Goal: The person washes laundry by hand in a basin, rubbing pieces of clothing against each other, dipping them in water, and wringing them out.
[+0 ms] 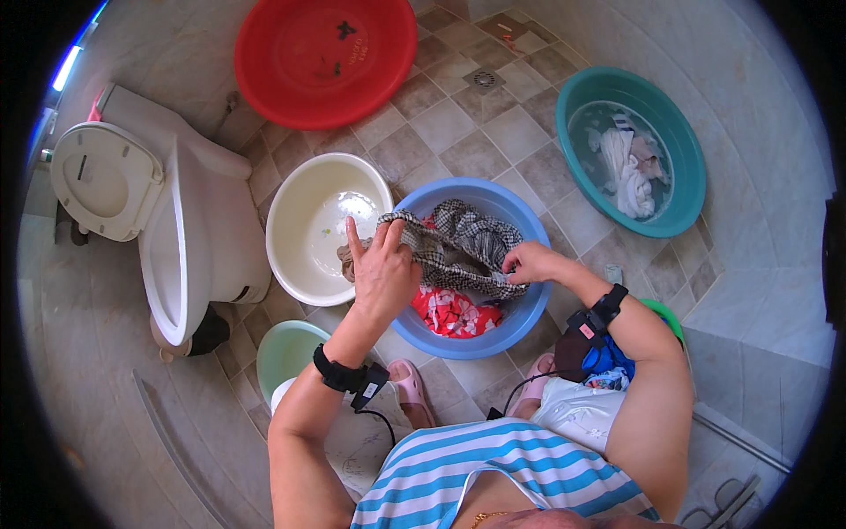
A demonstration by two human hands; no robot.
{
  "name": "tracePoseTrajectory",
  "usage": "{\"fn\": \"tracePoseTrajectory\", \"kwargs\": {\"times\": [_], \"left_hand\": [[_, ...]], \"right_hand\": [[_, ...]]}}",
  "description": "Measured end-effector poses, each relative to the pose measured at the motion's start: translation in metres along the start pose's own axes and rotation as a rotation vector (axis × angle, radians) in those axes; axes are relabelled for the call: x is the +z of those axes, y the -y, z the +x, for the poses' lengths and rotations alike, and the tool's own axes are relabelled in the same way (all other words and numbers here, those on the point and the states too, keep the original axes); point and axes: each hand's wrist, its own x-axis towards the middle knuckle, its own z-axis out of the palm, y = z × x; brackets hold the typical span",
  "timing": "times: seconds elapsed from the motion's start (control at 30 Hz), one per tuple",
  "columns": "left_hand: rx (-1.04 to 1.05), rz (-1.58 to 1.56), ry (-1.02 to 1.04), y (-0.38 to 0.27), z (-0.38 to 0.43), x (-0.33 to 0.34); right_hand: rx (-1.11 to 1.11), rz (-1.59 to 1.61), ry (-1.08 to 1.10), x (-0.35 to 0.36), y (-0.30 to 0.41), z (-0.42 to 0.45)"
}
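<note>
A black-and-white checked garment (pixel 449 244) is stretched between my two hands above a blue plastic basin (pixel 470 350). My left hand (pixel 384 271) grips its left end near the rim of a cream basin (pixel 281 268), two fingers raised. My right hand (pixel 529 261) pinches the garment's right edge over the blue basin's right side. Red floral cloth (pixel 453 314) lies in the blue basin below the garment. A bit of brown cloth (pixel 346 263) shows at my left hand, partly hidden. The cream basin holds a little water.
A large red basin (pixel 291 99) stands at the top. To the right, a teal basin (pixel 568 145) holds pale cloths (pixel 628 172) in water. A toilet (pixel 198 238) is at the left, a pale green basin (pixel 264 360) below it. A floor drain (pixel 484 80) lies between the upper basins.
</note>
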Motion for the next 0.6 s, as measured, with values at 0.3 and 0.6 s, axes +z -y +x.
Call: {"fn": "tracePoseTrajectory", "kwargs": {"times": [0.3,0.6], "left_hand": [[0.106,-0.030,0.153,0.009,-0.005,0.013],[0.211,-0.315,0.134,0.021,-0.005,0.010]], "right_hand": [[-0.044,0.114,-0.586,-0.020,-0.024,0.019],[0.126,0.998,-0.505,-0.040,0.015,0.008]]}}
